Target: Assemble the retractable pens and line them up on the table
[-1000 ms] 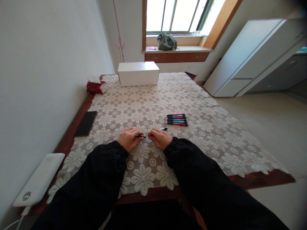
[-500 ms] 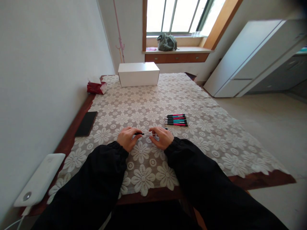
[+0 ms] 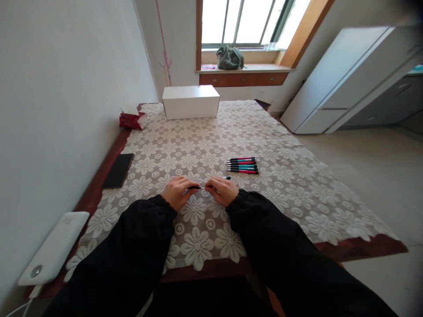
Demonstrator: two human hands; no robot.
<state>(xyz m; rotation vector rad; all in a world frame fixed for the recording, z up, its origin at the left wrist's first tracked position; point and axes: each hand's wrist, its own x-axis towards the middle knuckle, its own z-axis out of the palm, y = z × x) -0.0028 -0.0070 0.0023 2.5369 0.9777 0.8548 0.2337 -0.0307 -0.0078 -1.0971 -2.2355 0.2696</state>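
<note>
My left hand (image 3: pixel 177 193) is closed in a pinch on a black pen part (image 3: pixel 194 187) held level just over the lace cloth. From its right end runs a thin pale rod, like a pen refill (image 3: pixel 202 188), and the fingertips of my right hand (image 3: pixel 222 191) are closed on that. Just beyond the right hand's knuckles, the end of a teal and black pen piece (image 3: pixel 227 178) shows; the hand hides the rest. A row of several pens (image 3: pixel 242 165), black with pink or teal, lies side by side farther back and right.
A lace tablecloth (image 3: pixel 198 244) covers the wooden table. Along the left lie a dark flat tablet-like object (image 3: pixel 118 171), a white device with a cable (image 3: pixel 54 248) and a red tissue pack (image 3: pixel 132 120). A white box (image 3: pixel 191 103) stands at the far end.
My right fingertips have closed on the thin rod, and the gap between my hands has narrowed. More of the pen piece behind the right hand shows.
</note>
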